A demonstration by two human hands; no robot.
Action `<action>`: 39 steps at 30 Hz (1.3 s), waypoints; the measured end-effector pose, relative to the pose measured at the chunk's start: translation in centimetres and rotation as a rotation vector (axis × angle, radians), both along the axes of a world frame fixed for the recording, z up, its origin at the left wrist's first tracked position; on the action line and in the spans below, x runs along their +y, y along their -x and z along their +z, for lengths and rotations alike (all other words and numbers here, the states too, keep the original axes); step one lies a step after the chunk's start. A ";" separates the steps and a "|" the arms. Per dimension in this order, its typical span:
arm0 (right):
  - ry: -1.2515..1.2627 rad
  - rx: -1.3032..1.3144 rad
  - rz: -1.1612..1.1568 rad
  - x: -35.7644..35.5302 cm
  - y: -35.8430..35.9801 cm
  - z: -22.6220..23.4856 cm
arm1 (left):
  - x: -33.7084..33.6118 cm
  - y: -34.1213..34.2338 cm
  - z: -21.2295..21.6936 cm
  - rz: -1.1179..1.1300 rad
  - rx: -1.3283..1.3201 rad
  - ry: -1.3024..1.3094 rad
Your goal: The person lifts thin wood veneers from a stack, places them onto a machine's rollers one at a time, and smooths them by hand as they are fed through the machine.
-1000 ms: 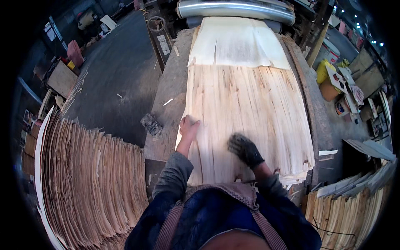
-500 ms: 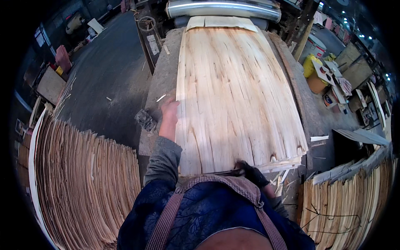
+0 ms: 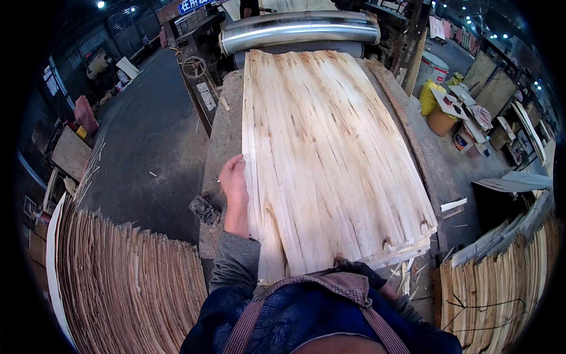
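Veneer sheets (image 3: pixel 330 159): a stack of thin, pale wood sheets, cream with brown grain streaks running lengthwise, lying flat on a long grey bench (image 3: pixel 221 141). The far end of the stack sits just under a shiny metal roller (image 3: pixel 300 29). The near edge is ragged, with splits and small notches; loose slivers lie beside it at the near right corner.

Left hand (image 3: pixel 234 180): bare, fingers together and laid flat along the left edge of the stack, touching it; the grip is not clamped on anything.

Right hand (image 3: pixel 361 269): in a dark glove, at the near edge of the stack, mostly hidden behind the person's body; cannot tell whether its grip is apart or together.

Surroundings: standing stacks of darker brown veneer (image 3: pixel 118 283) fill the lower left, and more stand on edge at the lower right (image 3: pixel 501 277). A blue sign (image 3: pixel 191 6) hangs at the top, left of the roller. To the right of the bench stand a yellow sack (image 3: pixel 429 94), an orange-brown bucket (image 3: pixel 442 121) with flat cardboard over it, and a small white pail (image 3: pixel 464 140).
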State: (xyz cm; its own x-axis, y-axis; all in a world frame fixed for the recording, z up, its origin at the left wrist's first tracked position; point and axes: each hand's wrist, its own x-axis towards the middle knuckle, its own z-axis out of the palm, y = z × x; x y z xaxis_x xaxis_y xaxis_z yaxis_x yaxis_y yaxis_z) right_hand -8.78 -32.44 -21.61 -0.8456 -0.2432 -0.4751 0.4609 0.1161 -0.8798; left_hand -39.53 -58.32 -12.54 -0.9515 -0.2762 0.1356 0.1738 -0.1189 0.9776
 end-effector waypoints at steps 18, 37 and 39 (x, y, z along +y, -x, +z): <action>0.416 -0.170 -0.367 1.4 -2.9 1.1 | 0.3 -0.1 -8.0 -0.264 -0.385 0.166; 0.962 0.090 -0.442 1.6 21.3 -2.7 | -2.1 -1.0 -8.8 -0.122 -0.361 1.006; 1.003 0.152 -0.384 1.6 25.2 -3.0 | -1.9 -2.9 -11.3 -0.194 -0.344 1.168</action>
